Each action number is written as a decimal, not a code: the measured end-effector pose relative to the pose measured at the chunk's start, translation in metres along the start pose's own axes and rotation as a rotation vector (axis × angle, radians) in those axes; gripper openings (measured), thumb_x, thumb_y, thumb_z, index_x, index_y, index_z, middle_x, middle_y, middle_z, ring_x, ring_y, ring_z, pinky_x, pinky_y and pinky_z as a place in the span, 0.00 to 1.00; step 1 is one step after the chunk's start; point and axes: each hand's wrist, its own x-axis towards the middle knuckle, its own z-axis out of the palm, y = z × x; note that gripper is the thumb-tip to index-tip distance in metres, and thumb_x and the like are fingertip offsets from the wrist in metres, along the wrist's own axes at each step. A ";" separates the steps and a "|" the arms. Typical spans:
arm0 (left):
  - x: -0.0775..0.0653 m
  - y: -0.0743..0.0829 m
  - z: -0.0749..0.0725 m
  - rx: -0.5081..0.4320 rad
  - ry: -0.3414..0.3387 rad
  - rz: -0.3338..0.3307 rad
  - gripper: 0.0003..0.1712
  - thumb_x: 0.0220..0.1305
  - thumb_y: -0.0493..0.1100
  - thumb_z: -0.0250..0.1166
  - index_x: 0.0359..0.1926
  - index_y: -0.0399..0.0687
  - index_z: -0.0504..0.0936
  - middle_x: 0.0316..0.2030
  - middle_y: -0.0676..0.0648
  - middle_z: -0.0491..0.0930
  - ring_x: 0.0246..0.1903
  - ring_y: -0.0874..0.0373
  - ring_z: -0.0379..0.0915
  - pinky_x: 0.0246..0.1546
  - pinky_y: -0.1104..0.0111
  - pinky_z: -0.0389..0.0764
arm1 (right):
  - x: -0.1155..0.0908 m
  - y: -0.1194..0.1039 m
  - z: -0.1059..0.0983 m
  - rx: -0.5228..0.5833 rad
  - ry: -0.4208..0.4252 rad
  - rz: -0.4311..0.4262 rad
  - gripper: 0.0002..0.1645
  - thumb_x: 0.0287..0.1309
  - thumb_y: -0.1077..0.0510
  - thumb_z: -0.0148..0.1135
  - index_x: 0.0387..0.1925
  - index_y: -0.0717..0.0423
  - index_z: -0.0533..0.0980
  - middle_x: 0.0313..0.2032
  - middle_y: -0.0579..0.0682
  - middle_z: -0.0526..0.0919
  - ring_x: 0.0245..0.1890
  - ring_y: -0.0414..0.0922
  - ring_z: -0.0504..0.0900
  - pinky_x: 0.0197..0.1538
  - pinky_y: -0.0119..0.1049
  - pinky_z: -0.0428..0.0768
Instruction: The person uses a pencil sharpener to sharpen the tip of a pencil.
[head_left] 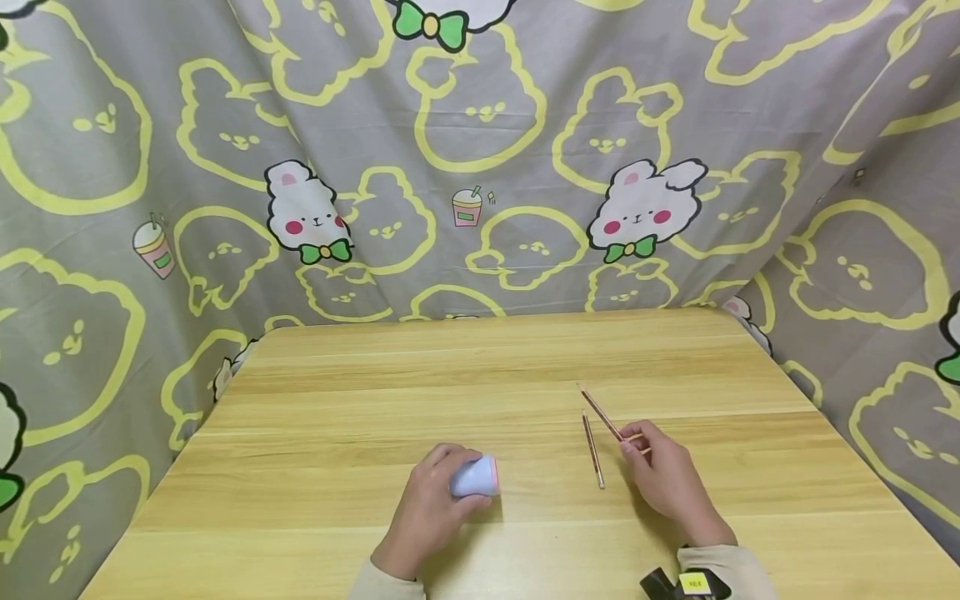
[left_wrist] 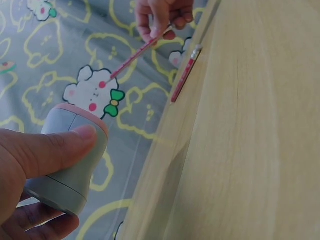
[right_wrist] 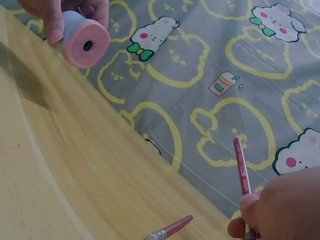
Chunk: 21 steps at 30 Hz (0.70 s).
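A pale-blue sharpener (head_left: 472, 478) is gripped between thumb and curled fingers of the left hand (head_left: 431, 510), pink end towards three o'clock. A raised pencil (head_left: 602, 414), aimed at eleven, is pinched by the right hand (head_left: 666, 477), apparently near its partly hidden rear end. At those fingers' nine o'clock, a loose pencil (head_left: 593, 450) is supported by the desk (head_left: 375, 392).

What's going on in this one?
A person at a wooden table has both hands busy. The left hand holds a blue sharpener with a pink end; the right hand pinches one pencil, which is apart from the sharpener. A second pencil lies on the table between the hands.
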 end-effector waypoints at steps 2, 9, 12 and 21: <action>0.000 0.000 0.000 0.000 0.002 0.002 0.27 0.42 0.39 0.80 0.47 0.42 0.82 0.44 0.46 0.78 0.41 0.51 0.77 0.38 0.62 0.82 | 0.000 -0.002 0.000 0.014 -0.003 -0.017 0.08 0.64 0.67 0.58 0.44 0.58 0.76 0.32 0.51 0.81 0.27 0.41 0.75 0.29 0.33 0.73; 0.000 0.000 0.000 0.002 0.009 0.015 0.27 0.42 0.40 0.80 0.47 0.42 0.82 0.44 0.46 0.78 0.41 0.51 0.77 0.37 0.64 0.82 | -0.002 -0.006 0.005 0.052 -0.042 -0.100 0.09 0.62 0.69 0.59 0.41 0.56 0.78 0.31 0.49 0.81 0.27 0.40 0.74 0.30 0.32 0.74; 0.000 0.000 0.000 0.005 0.013 0.023 0.27 0.42 0.39 0.80 0.47 0.42 0.82 0.44 0.46 0.78 0.41 0.51 0.77 0.37 0.64 0.82 | -0.002 -0.005 0.008 0.065 -0.080 -0.154 0.10 0.61 0.70 0.59 0.40 0.55 0.79 0.30 0.47 0.81 0.26 0.38 0.74 0.30 0.31 0.75; -0.001 -0.001 0.001 0.005 0.015 0.025 0.28 0.42 0.40 0.80 0.47 0.42 0.81 0.44 0.46 0.78 0.40 0.51 0.77 0.37 0.64 0.82 | -0.005 -0.005 0.015 0.107 -0.196 -0.287 0.07 0.62 0.68 0.60 0.38 0.54 0.79 0.28 0.42 0.80 0.25 0.35 0.71 0.28 0.30 0.74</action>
